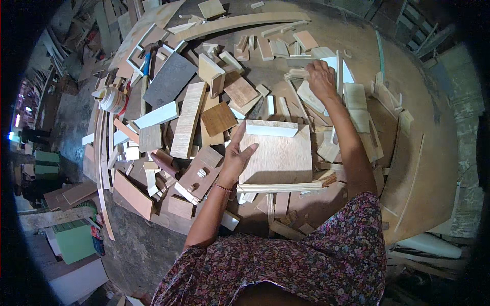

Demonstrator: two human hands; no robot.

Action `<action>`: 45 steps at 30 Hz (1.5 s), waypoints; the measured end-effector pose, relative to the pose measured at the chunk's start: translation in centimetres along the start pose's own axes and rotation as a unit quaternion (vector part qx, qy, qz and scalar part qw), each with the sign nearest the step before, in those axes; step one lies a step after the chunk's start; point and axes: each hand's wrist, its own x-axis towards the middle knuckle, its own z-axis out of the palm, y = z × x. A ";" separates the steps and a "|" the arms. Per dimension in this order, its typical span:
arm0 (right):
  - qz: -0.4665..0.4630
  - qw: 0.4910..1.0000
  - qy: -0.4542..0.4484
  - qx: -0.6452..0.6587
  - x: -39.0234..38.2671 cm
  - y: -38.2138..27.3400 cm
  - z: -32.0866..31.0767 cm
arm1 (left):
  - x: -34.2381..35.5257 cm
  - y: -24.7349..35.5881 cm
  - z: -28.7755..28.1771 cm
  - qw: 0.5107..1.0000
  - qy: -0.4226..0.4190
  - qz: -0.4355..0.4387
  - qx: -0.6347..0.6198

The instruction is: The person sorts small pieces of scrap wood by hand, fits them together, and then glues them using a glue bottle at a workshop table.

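My left hand (239, 159) grips the left edge of a squarish plywood board (278, 160), thumb on top and the other fingers mostly out of sight. Along the board's far edge lies a narrow white-faced wood strip (271, 128); whether it is fixed there I cannot tell. My right arm stretches to the far right of the pile. There my right hand (321, 79) has its fingers bent down and closed on a small pale wood piece (296, 75), partly hidden by the fingers. A white-faced panel (347, 71) lies just beyond this hand.
Wood offcuts cover much of the table (429, 153). Among them lie a dark grey panel (171, 79), a hammer with a blue handle (147, 64) and a brown cone-like piece (164, 162). A white tub (112, 100) stands at the left edge. A long curved strip (240, 24) spans the back.
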 end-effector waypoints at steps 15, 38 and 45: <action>0.038 0.968 -0.092 0.230 2.7 -7.1 2.5 | -1.0 -0.2 -0.9 0.998 0.018 -0.036 -0.056; -0.044 0.962 -0.132 0.235 10.2 -15.2 5.3 | -0.5 0.4 -1.5 0.995 0.060 -0.024 -0.070; 0.048 0.948 -0.155 0.274 11.1 -13.9 6.5 | -0.5 0.6 -0.8 0.996 0.067 -0.025 -0.058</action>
